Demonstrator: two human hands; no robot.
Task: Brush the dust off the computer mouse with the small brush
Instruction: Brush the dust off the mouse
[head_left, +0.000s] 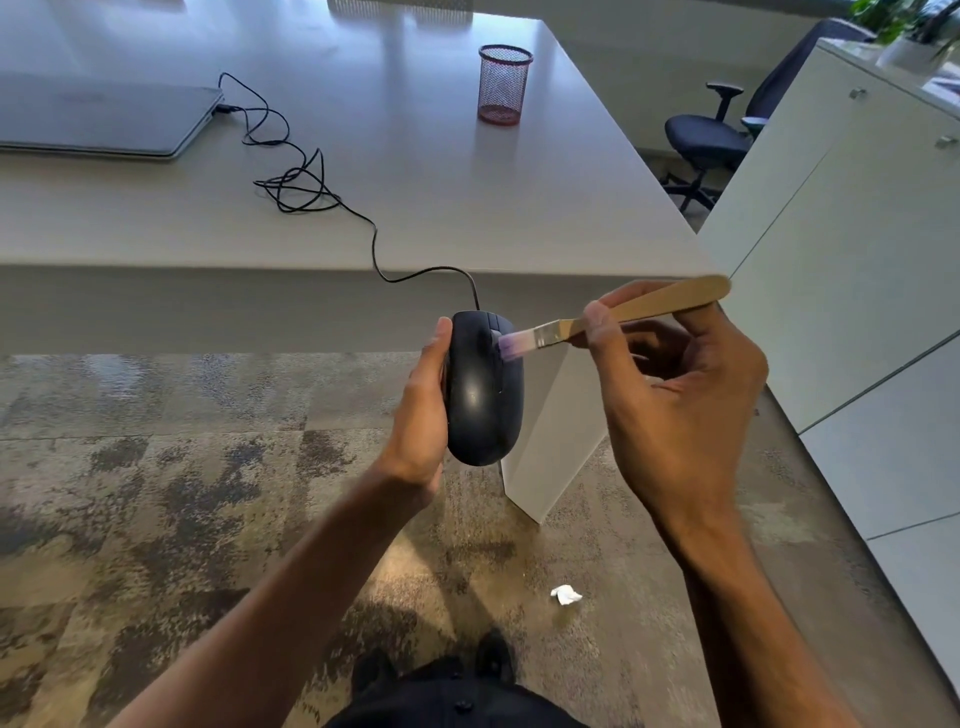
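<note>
A black wired computer mouse (480, 395) is held up in front of the table's near edge, its top facing me. My left hand (421, 415) grips it from its left side. My right hand (675, 400) pinches the wooden handle of a small brush (613, 317). The brush's pale bristles touch the mouse near its scroll wheel at the upper right. The mouse's black cable (306, 182) runs up over the table edge in a tangle to a shut laptop (104, 119).
The white table (415, 197) spreads ahead, with a red mesh pen cup (503, 83) at its far right. White cabinets (857, 249) stand to the right, an office chair (711, 140) behind them. A crumpled white paper (565, 594) lies on the carpet below.
</note>
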